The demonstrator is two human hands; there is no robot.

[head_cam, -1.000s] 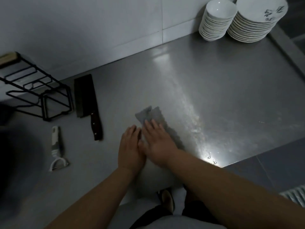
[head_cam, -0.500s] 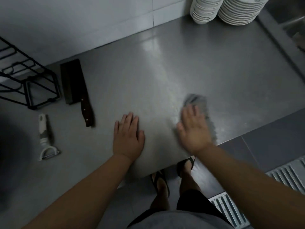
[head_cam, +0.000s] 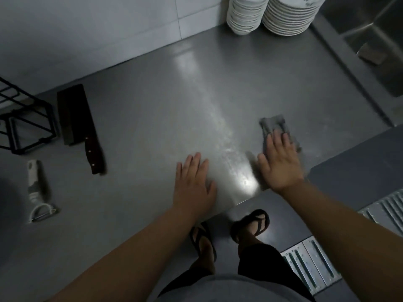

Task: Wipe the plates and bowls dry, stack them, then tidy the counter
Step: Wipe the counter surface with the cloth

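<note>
A grey cloth (head_cam: 273, 125) lies flat on the steel counter (head_cam: 152, 118) near its front edge. My right hand (head_cam: 279, 164) presses on the cloth with straight fingers, covering its near half. My left hand (head_cam: 194, 184) rests flat on the bare counter, a little left of the right one, fingers spread. A stack of white bowls (head_cam: 246, 14) and a stack of white plates (head_cam: 290, 16) stand side by side at the back of the counter against the wall.
A cleaver (head_cam: 78, 123) with a dark handle lies at the left, a white peeler (head_cam: 37, 192) nearer me. A black wire rack (head_cam: 24, 120) stands at the far left. A steel sink (head_cam: 375, 44) opens at the right. Floor drain grates (head_cam: 311, 264) lie below.
My right hand has slid the cloth to the right along the front of the counter, away from the left hand, which stays flat on the steel. The view has tilted down.
</note>
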